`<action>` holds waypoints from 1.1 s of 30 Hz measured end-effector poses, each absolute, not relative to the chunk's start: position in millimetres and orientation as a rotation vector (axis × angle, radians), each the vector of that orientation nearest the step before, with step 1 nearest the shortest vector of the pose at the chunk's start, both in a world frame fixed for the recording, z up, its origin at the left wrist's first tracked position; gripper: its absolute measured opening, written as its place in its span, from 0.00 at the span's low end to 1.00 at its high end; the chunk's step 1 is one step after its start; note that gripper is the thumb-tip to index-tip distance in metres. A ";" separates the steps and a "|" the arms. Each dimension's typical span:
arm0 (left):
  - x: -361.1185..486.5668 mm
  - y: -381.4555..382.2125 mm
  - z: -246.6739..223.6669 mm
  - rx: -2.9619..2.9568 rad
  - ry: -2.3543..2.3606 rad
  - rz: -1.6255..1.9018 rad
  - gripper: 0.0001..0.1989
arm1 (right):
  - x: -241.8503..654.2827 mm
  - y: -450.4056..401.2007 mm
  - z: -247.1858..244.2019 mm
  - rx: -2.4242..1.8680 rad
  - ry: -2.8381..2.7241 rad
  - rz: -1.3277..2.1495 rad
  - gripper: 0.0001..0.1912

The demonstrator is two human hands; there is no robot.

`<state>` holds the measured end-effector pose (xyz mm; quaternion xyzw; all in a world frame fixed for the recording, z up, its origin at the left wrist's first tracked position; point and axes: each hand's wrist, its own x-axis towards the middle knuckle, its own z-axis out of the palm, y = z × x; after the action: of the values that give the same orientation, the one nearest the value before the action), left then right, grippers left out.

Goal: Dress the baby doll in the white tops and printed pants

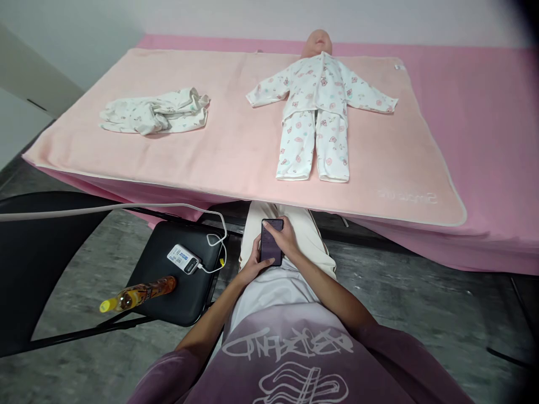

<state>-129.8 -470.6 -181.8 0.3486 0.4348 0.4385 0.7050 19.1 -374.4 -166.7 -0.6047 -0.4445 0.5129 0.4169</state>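
In my lap, below the table's front edge, a dark smartphone point(270, 247) lies between my two hands. My left hand point(254, 262) wraps its left side, with the thumb across the lower screen. My right hand point(288, 235) grips the upper right side, and its thumb rests near the top of the screen. On the table ahead lies a baby doll point(318, 45) on its back, dressed in a white printed top point(314, 84) and matching trousers point(332, 146), arms spread. To its left is a crumpled white printed baby garment point(155, 112).
A peach blanket point(227, 151) covers much of the pink-draped table point(497, 140). Left of my legs, a black folding chair point(155, 258) holds a white power bank point(184, 259) with a cable point(168, 206) and a yellow-capped drink bottle point(138, 294).
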 end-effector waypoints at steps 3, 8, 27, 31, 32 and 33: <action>-129.4 -471.0 -184.0 0.778 0.990 0.973 0.58 | 18.3 -373.6 -166.7 -1.561 -1.122 1.278 0.28; -130.1 -470.8 -182.5 0.776 0.971 0.979 0.58 | 23.7 -374.7 -170.2 -1.483 -1.077 1.331 0.25; -111.0 -468.1 -183.9 0.854 1.122 1.118 0.69 | 62.3 -403.8 -171.4 -1.032 -0.995 1.867 0.26; -109.2 -467.4 -185.4 0.859 1.163 1.155 0.69 | 60.3 -403.2 -172.3 -1.020 -0.991 1.851 0.27; -109.0 -467.5 -185.4 0.868 1.170 1.155 0.68 | 60.3 -403.3 -172.5 -1.025 -0.993 1.852 0.27; -109.0 -467.6 -185.2 0.877 1.175 1.154 0.68 | 60.4 -403.4 -172.6 -1.031 -0.996 1.855 0.27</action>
<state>-109.0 -467.6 -185.2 0.3775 0.5058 0.4970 0.5956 60.4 -403.4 -172.6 -0.4055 -0.3917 0.7291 0.3881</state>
